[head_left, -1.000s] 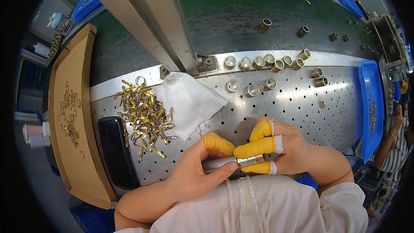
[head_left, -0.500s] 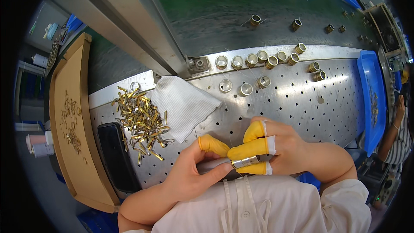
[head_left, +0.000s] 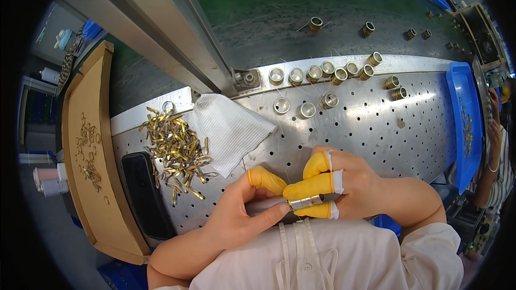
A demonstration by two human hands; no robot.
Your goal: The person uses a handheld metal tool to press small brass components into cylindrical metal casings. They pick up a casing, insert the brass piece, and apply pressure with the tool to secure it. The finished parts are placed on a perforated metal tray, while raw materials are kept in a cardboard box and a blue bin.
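Close to my body, both hands meet on a small silver metal cylinder (head_left: 307,202) with a gold-coloured band at its left end. My left hand (head_left: 239,212) is closed, its thumb tip pressing at that end; one finger wears a yellow finger cover. My right hand (head_left: 349,180) wraps yellow-covered fingers over and under the cylinder. A smooth grey piece (head_left: 263,205) shows between my left thumb and fingers; its kind is unclear. Thin wires stick out near the fingertips. Several similar cylinders (head_left: 307,110) stand beyond my hands, on the table and its metal edge strip.
Left of my hands lie a pile of gold-and-silver metal clips (head_left: 174,147), a white cloth (head_left: 228,129), a black phone (head_left: 146,196) and a cardboard tray (head_left: 115,204) with small rings. Beyond runs a green conveyor belt (head_left: 258,5) carrying cylinders, behind a metal post (head_left: 161,27). A blue tray (head_left: 457,123) and another person's arm (head_left: 492,153) are at right.
The cylinders on the belt have shifted slightly left. The other person's arm at the right has moved. My hands keep nearly the same grip and place.
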